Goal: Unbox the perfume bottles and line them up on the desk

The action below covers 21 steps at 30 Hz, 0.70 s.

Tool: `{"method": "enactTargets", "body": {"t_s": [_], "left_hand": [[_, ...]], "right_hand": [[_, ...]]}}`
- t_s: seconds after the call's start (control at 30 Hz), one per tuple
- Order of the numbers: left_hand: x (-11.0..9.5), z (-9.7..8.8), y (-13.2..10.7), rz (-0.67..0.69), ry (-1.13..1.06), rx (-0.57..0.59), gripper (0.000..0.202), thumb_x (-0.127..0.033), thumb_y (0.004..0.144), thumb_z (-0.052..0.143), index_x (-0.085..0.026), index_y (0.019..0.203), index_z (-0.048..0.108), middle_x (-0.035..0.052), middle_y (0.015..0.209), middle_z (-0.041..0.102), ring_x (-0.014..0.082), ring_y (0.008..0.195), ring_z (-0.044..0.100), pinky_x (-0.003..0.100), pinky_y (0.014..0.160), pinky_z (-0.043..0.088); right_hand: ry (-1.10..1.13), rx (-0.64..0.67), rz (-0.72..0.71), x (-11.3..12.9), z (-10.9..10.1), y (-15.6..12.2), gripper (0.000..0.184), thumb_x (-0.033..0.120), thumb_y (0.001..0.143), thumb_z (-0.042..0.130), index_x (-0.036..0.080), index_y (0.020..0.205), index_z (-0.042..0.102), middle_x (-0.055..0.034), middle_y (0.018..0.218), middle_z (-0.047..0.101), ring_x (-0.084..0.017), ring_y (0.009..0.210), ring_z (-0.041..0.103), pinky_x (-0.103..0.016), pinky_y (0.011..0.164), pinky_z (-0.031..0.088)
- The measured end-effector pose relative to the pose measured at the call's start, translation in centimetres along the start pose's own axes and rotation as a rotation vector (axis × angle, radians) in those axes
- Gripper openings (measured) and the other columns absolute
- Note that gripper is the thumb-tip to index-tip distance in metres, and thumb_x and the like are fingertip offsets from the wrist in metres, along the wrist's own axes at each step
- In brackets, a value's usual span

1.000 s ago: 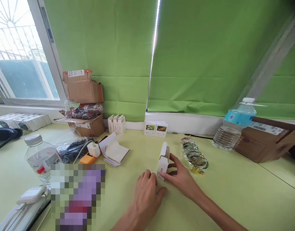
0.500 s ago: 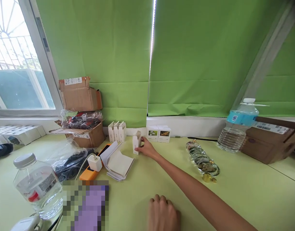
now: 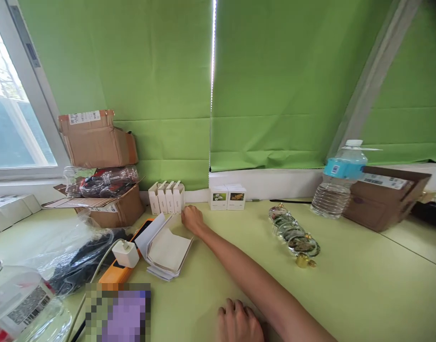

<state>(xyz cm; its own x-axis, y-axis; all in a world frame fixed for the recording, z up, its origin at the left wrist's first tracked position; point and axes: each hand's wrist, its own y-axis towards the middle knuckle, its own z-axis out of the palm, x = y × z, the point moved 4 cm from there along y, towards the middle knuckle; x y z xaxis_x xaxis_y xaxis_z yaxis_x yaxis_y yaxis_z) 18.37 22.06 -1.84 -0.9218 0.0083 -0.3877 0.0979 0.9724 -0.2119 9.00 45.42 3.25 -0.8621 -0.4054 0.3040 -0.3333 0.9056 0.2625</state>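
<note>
Several narrow white open-topped boxes (image 3: 167, 197) stand upright in a row against the wall, left of the blind's gap. My right hand (image 3: 192, 219) is closed, its curled fingers against the right side of the end box; nothing shows inside the fingers. That arm reaches in from the lower right, passing over my left hand (image 3: 239, 323). Knuckles up and fingers curled, the left hand rests on the table near the bottom edge, with no object visible in it. A stack of loose white paper sheets (image 3: 170, 251) lies left of my right forearm.
Two white picture boxes (image 3: 227, 197) stand at the wall. Clear round pieces (image 3: 292, 230) with gold parts lie to the right, before a large water bottle (image 3: 337, 183) and a brown carton (image 3: 385, 199). Left are an orange-black device (image 3: 114, 275), a white charger (image 3: 125, 254) and stacked cartons (image 3: 97, 142).
My right hand has moved left with the single white box, which now stands at the right end of the row. Its grip on the box has loosened. The view has shifted slightly.
</note>
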Motion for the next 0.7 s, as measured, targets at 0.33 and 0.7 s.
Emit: {"method": "enactTargets", "body": {"t_s": [0.33, 0.7], "left_hand": [[-0.5, -1.7, -1.4, 0.105, 0.085, -0.083, 0.030, -0.026, 0.084, 0.047, -0.015, 0.096, 0.072, 0.0180, 0.097, 0.069, 0.0341, 0.099, 0.060, 0.047, 0.081, 0.044], [-0.7, -2.6, -2.3, 0.123, 0.152, -0.123, 0.032, -0.030, 0.088, 0.042, -0.016, 0.093, 0.071, 0.0147, 0.093, 0.070, 0.0328, 0.097, 0.061, 0.045, 0.079, 0.044]], "right_hand": [[-0.209, -0.300, -0.147, -7.3, -8.0, -2.8, 0.065, 0.001, 0.081, 0.038, 0.004, 0.145, 0.027, -0.0180, 0.155, 0.017, -0.030, 0.143, 0.000, -0.054, 0.113, -0.005], [-0.370, -0.389, -0.214, -11.4, -8.4, -5.3, 0.064, -0.004, 0.076, 0.039, 0.004, 0.140, 0.034, -0.0204, 0.149, 0.031, -0.030, 0.143, 0.011, -0.055, 0.114, -0.005]]}}
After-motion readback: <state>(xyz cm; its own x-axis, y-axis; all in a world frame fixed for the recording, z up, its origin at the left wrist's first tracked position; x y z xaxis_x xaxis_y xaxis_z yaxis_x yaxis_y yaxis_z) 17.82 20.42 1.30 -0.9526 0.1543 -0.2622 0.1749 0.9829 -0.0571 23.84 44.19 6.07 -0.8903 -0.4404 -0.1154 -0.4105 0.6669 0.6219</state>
